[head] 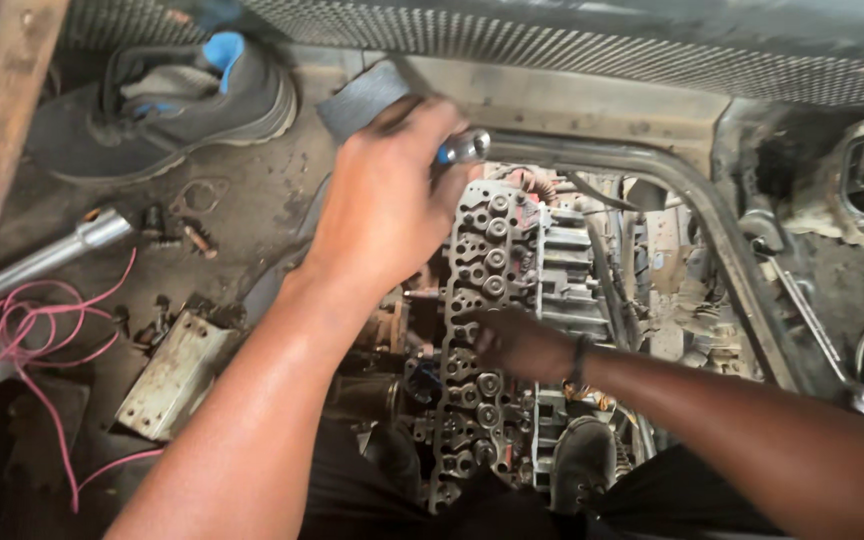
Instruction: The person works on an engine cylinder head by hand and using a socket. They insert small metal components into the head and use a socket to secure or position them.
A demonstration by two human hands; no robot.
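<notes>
- Left hand (387, 205) clenched around a chrome ratchet handle (465, 147), raised over the cylinder head (477, 330), apparently for leverage.
- Right hand (514, 343) rests on the cylinder head mid-length, seemingly steadying; whether it grips anything, cannot tell.
- Shoe (177, 100), pink wire (37, 340) lie left on the floor.

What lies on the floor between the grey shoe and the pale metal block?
In the head view, between the grey shoe and the pale metal block lie a thin gasket and several loose bolts on the dirty floor.
</notes>
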